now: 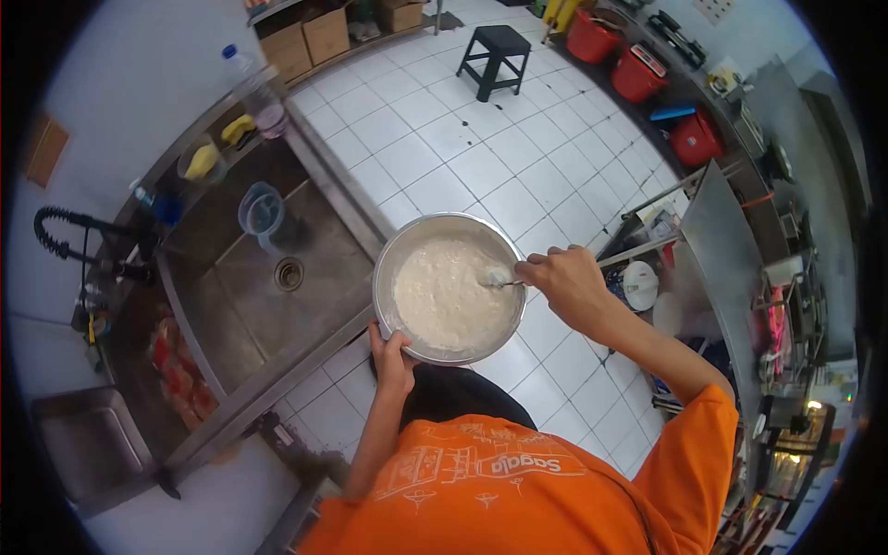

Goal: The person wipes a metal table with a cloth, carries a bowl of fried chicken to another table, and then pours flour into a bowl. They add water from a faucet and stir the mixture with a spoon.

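A round metal bowl [382, 319] holds a pale, lumpy batter [447, 301]. My left hand [392, 359] grips the bowl's lower left rim, thumb on the rim and fingers against the outside. At the bowl's right side, my right hand [561, 280] is closed around the handle of a metal spoon [499, 279]. The spoon's end rests in the batter near the right wall, with some white batter on it. The bowl is held in front of my body, beside the sink's edge.
To the left, a metal sink [236, 296] holds a clear plastic jug [265, 215]. A plastic bottle [264, 106] stands on its far ledge. A black stool [499, 55] is on the tiled floor ahead. Metal shelving [721, 250] with red containers [638, 74] runs along the right.
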`<state>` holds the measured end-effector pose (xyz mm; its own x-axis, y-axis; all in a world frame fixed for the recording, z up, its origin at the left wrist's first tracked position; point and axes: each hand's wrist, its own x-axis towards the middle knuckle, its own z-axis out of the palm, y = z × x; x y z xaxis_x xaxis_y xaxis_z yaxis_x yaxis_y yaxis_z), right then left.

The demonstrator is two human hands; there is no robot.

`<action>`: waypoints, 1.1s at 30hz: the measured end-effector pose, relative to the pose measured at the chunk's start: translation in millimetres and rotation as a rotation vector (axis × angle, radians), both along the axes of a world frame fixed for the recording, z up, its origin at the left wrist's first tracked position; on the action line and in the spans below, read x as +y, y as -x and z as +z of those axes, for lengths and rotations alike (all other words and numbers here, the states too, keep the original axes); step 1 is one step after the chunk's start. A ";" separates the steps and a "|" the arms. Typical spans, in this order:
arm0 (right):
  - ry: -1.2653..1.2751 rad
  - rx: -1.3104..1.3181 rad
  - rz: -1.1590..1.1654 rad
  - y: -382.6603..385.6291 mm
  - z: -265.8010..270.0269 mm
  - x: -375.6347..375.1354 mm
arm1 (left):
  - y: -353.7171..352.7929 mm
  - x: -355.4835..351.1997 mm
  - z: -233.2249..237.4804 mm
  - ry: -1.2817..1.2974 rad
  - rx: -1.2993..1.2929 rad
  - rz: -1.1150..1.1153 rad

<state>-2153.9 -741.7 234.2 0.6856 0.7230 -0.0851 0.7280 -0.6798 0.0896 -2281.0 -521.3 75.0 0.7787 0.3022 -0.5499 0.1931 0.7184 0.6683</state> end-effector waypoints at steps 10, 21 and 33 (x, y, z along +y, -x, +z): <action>-0.176 0.619 -0.306 -70.2 13.7 -95.2 | -106.1 -81.3 -0.1 0.006 0.015 -0.175; -0.507 0.132 -0.471 -214.1 -46.8 -91.5 | -311.6 -133.4 5.3 -0.051 -0.088 -0.238; -0.359 -0.176 -0.359 -456.6 -41.0 -144.3 | -499.1 -163.5 20.6 -0.085 -0.005 -0.364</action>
<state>-1697.3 -886.0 193.2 0.8765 0.4030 0.2634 0.4393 -0.8933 -0.0948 -1781.8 -684.8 95.6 0.8462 0.0493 -0.5306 0.4224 0.5450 0.7243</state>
